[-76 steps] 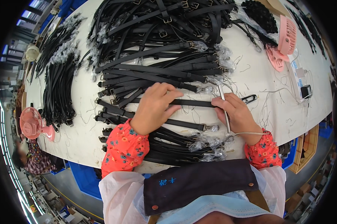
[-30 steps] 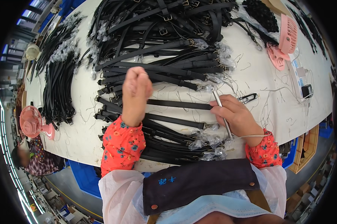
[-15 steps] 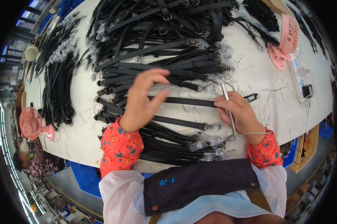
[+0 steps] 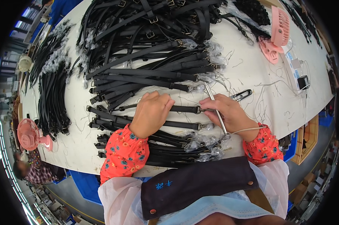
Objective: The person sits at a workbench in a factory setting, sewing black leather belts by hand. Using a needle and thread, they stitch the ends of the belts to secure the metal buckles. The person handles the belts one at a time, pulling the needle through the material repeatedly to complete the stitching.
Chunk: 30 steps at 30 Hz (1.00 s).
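My left hand (image 4: 151, 114) is closed on a black strap (image 4: 184, 109) that runs across to the right. My right hand (image 4: 227, 111) holds a slim silver rod-like tool (image 4: 215, 107) slanted across its fingers, with a thin cord at its lower end. The thumb and fingertips of that hand are at the strap's metal-ringed end; whether they pinch it is partly hidden. Just beyond the right hand lies a black oblong looped tool (image 4: 241, 95). More black straps (image 4: 139, 79) lie in rows above and below, many with clear plastic wrapping (image 4: 195, 88) on their hardware.
A heap of black buckled straps (image 4: 150, 22) covers the far middle of the white table (image 4: 244, 138). Strap bundles (image 4: 53, 101) lie at left. Pink fans (image 4: 280, 32) stand at both sides, a white power strip (image 4: 294, 71) at right. Loose threads are scattered about. A person sits at far left.
My left hand has come down from above the strap and closed on it. The strap's ringed end now shows by my right fingers, which still hold the silver tool. The view has shifted slightly.
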Each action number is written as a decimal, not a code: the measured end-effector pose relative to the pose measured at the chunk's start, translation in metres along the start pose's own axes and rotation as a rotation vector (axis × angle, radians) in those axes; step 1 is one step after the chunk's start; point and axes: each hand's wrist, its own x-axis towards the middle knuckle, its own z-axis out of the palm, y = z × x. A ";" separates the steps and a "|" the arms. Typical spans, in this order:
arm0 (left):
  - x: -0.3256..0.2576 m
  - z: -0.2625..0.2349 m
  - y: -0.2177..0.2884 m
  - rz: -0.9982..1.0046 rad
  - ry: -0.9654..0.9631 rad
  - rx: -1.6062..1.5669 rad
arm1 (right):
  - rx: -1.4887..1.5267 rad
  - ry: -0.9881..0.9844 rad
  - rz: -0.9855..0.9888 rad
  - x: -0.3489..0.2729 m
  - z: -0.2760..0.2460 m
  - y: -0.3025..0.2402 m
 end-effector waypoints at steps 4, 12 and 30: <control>0.002 0.011 0.001 0.007 0.076 0.044 | -0.054 0.003 -0.064 0.001 0.002 0.002; 0.008 0.013 0.030 0.154 0.038 -0.210 | -0.055 -0.018 -0.038 0.003 0.001 0.002; 0.011 0.015 0.019 -0.127 -0.097 -0.529 | 0.787 -0.099 0.414 -0.009 -0.004 -0.010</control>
